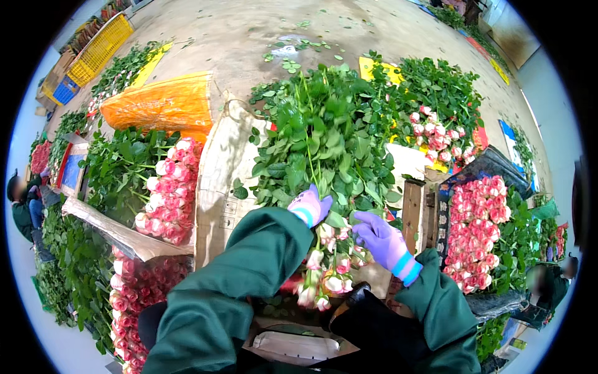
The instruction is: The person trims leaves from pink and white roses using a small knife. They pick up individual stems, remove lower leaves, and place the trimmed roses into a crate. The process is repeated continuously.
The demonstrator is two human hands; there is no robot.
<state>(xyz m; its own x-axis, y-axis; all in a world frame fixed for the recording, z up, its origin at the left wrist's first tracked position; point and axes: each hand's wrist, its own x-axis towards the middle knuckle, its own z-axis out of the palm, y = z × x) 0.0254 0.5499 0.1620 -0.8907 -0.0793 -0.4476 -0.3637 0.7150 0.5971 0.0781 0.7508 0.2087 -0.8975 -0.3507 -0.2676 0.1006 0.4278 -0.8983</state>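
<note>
Both hands wear purple knit gloves with blue cuffs. My left hand (310, 205) lies on the stems and leaves of a big pile of leafy rose stems (322, 135); its fingertips sink into the foliage, so its hold cannot be made out. To the right, my right hand (376, 236) is at the near edge of the pile with its fingers bent, by the leaves; no stem shows in it plainly. Below and between the hands, white and pink rose heads (322, 280) hang over the near edge, pointing towards me.
Stacked pink-and-white roses (173, 191) lie at left, with more bunches (474, 229) at right beside a wooden post (412, 212). An orange woven sack (161, 105) and yellow crate (100, 49) are beyond at left. People sit at the far left (25, 210) and far right (551, 285).
</note>
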